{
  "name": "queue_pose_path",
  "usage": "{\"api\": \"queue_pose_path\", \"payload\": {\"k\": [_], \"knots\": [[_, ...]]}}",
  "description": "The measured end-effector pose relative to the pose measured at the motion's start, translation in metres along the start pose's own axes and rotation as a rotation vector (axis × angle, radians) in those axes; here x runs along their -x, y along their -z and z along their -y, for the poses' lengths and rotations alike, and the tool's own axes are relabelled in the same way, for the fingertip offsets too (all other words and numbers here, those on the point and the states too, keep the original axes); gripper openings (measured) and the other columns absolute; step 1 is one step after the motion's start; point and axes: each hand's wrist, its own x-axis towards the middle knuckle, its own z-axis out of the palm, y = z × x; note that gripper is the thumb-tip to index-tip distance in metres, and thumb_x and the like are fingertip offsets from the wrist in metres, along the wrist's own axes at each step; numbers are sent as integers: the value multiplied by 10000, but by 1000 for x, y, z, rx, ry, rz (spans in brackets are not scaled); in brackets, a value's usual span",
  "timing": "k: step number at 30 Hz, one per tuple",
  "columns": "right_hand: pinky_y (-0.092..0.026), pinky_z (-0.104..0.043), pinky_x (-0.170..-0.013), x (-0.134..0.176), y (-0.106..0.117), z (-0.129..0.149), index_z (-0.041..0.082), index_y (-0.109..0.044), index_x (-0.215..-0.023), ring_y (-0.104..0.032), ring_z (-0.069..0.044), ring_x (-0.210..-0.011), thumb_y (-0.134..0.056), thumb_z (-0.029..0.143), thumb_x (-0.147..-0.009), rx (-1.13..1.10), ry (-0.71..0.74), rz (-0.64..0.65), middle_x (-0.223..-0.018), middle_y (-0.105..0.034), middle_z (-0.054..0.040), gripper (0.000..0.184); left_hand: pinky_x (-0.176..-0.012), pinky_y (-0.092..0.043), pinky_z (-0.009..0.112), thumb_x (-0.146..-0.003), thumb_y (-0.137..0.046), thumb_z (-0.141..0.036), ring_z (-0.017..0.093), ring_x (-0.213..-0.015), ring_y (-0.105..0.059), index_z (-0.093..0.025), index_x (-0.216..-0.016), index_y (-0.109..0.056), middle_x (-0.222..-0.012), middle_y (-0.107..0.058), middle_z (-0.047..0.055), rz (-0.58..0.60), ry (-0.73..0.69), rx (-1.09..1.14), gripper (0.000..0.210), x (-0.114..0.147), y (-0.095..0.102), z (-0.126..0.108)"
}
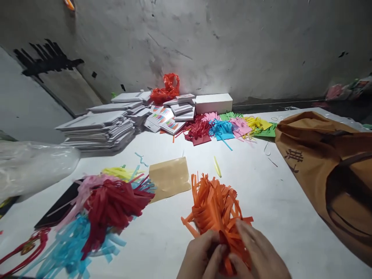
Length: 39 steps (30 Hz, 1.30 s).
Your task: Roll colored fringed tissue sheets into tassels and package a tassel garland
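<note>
A bunch of orange paper strips, fringed and curling at the far end, lies on the white table in front of me. My left hand pinches its near end, thumb and fingers closed on the strips. On the right side of the same bunch, my right hand has its fingers bent around the strips, with the thumb close to the left hand's fingertips. The lower part of the bunch is partly hidden between the hands. Just beyond it is a brown paper rectangle, and a yellow strip lies nearby.
Dark red fringed strips and blue strips pile up at left beside a red cord. Stacked white packets, a white box and a red plastic bag line the back. A brown cloth bag lies at right.
</note>
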Motion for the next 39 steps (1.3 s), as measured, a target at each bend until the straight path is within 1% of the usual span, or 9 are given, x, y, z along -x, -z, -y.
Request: {"api": "queue_pose_path", "payload": {"k": [4,9,12,15,18,22,28,33,39], "knots": [[-601,-225,-811,-19,-28,14,149,-647,-1165,-737,-156,-866,-560,73,-944,-145,35,48,-973,-764,-74,249,-529,-321,207,-1031,-447,-490,101,-556,-395,-203,-839,-579,-631,-508,-34,-38,-68,-117,370,6,3,5],[-571,-155,-723,-26,-22,20,236,-663,-963,-714,-108,-763,-618,120,-925,-341,-205,114,-853,-731,16,130,-534,-333,212,-1028,-454,-460,107,-564,-412,-199,-837,-588,-644,-503,-26,-61,-71,-137,351,11,12,7],[-555,-137,-668,-34,-17,19,241,-638,-814,-694,-98,-710,-648,187,-922,-537,-397,249,-789,-701,44,121,-548,-344,214,-1027,-443,-457,110,-578,-422,-200,-851,-587,-683,-502,-20,-81,-78,-117,343,10,17,2],[-564,-135,-659,-41,-14,17,264,-661,-944,-716,-106,-756,-598,271,-980,-616,-481,363,-847,-724,42,74,-538,-325,212,-1017,-466,-436,105,-570,-401,-202,-822,-549,-684,-477,-28,-70,-34,-86,316,9,22,-5],[-555,-146,-602,-43,-13,14,263,-580,-1173,-715,-117,-796,-525,198,-993,-445,-280,264,-955,-718,-5,199,-548,-321,214,-1009,-479,-426,107,-577,-402,-204,-799,-509,-668,-461,-35,-29,14,-87,307,7,26,-10],[-586,-255,-738,-42,-11,13,216,-605,-984,-677,-158,-865,-477,89,-932,-206,52,231,-1069,-670,-89,188,-560,-331,220,-1007,-485,-415,112,-594,-409,-203,-800,-507,-678,-474,-29,-12,10,-106,297,7,26,-9],[-570,-415,-927,-39,-15,16,171,-646,-1104,-663,-241,-1104,-570,135,-895,-3,124,148,-1306,-652,-151,225,-561,-366,207,-1020,-477,-387,111,-599,-423,-202,-835,-540,-700,-493,-23,-36,-68,-141,269,6,22,-5],[-523,-410,-1024,-32,-22,17,197,-638,-1015,-676,-208,-1127,-512,62,-922,-29,124,125,-1210,-721,-88,207,-550,-378,206,-1022,-460,-351,116,-595,-455,-207,-838,-528,-702,-518,-15,-52,-127,-230,244,6,19,-3],[-546,-393,-1025,-31,-23,18,258,-611,-834,-711,-193,-1036,-535,110,-930,-97,-16,183,-980,-739,-13,192,-526,-382,199,-985,-492,-253,119,-605,-513,-223,-868,-529,-737,-575,-11,-87,-181,-321,126,6,21,-3]]}}
